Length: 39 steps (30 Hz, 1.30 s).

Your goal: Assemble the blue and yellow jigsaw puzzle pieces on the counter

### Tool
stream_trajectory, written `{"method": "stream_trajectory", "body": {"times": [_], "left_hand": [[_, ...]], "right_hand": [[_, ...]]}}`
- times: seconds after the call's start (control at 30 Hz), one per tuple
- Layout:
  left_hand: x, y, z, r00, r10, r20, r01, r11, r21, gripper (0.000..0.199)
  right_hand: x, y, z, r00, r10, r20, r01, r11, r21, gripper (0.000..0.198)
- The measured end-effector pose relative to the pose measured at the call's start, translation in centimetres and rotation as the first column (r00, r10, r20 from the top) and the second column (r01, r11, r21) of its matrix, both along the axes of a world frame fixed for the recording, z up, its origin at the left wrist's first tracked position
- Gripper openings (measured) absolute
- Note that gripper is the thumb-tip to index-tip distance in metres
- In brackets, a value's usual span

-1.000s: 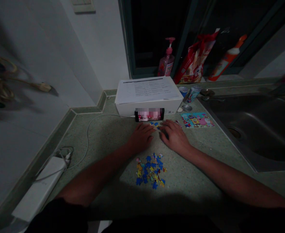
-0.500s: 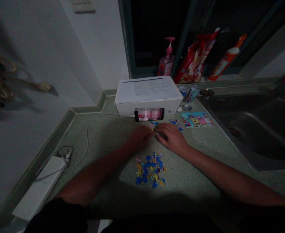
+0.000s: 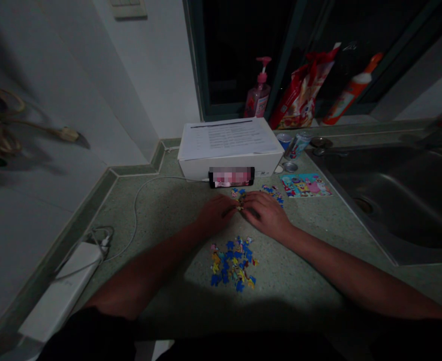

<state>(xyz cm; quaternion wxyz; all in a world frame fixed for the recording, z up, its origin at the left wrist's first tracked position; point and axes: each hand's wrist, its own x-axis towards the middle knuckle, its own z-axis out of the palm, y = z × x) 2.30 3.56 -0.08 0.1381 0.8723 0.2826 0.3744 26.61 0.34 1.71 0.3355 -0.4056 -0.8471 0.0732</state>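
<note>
Fingertips of my left hand (image 3: 218, 213) and my right hand (image 3: 266, 213) meet over a small yellowish jigsaw piece (image 3: 239, 207), both closed in a pinch at it. Partly covered by the fingers, joined blue and pink jigsaw pieces (image 3: 237, 192) lie just beyond. Another small group of jigsaw pieces (image 3: 272, 190) is beside my right hand. Nearer to me, between my forearms, spreads a loose pile of blue and yellow jigsaw pieces (image 3: 231, 268). A colourful cartoon picture card (image 3: 306, 185) lies flat to the right.
A phone (image 3: 231, 177) leans on a white box (image 3: 191, 163) behind my hands, with a cable (image 3: 135, 210) running left to a white power strip (image 3: 65, 286). Cans (image 3: 298, 145) stand near the metal sink (image 3: 379, 245). A pump bottle (image 3: 257, 98) is by the window.
Both hands stay in almost the same place. The fingers shift slightly at the jigsaw piece, which shows a little more between them now.
</note>
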Motion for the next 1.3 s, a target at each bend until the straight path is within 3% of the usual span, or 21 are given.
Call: {"method": "stream_trajectory", "body": {"times": [0.17, 0.9, 1.3], "left_hand": [[-0.04, 0.00, -0.04, 1.000, 0.009, 0.013, -0.009, 1.000, -0.018, 0.015], [-0.04, -0.19, -0.08, 1.000, -0.005, -0.028, 0.000, 0.987, -0.163, 0.019], [-0.04, -0.06, -0.25, 1.000, 0.027, 0.005, -0.026, 0.985, -0.169, 0.021]], "right_hand": [[0.01, 0.12, -0.11, 1.000, 0.006, -0.007, -0.005, 0.998, 0.057, 0.015], [-0.03, -0.16, 0.43, 0.999, 0.031, 0.007, -0.031, 0.997, 0.074, 0.012], [-0.02, -0.11, 0.43, 1.000, 0.028, -0.015, -0.026, 0.994, 0.106, 0.014]]}}
